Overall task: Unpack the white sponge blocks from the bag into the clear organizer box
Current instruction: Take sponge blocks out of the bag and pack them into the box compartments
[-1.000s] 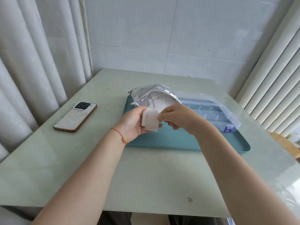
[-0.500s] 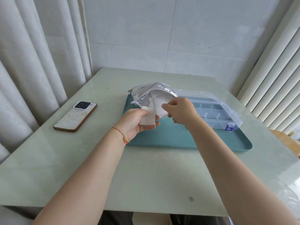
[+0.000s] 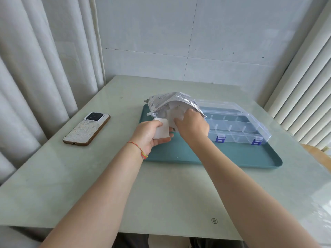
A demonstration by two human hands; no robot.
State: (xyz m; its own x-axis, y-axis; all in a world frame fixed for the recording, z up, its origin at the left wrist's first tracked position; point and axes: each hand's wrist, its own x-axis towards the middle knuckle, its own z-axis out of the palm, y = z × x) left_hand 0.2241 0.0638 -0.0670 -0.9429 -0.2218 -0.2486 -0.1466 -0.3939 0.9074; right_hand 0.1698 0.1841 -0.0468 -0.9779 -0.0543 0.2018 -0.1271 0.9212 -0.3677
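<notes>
On the pale tabletop (image 3: 161, 194) stood a teal tray (image 3: 232, 158). Above its near left part the left hand (image 3: 148, 135) held white blocks (image 3: 162, 130), fingers curled round them. Just behind, the right hand (image 3: 192, 124) reached into the foil bag (image 3: 166, 101); its fingers were hidden. Beside the bag, to the right, the box (image 3: 238, 122) lay open on the tray. A phone (image 3: 86, 128) lay well to the left.

The right hand's (image 3: 192, 124) fingertips are hidden inside the bag (image 3: 166, 101), so its grasp cannot be told. The organizer box's (image 3: 238, 126) left end is covered by bag and hand, and the bag's print is too small to read.
</notes>
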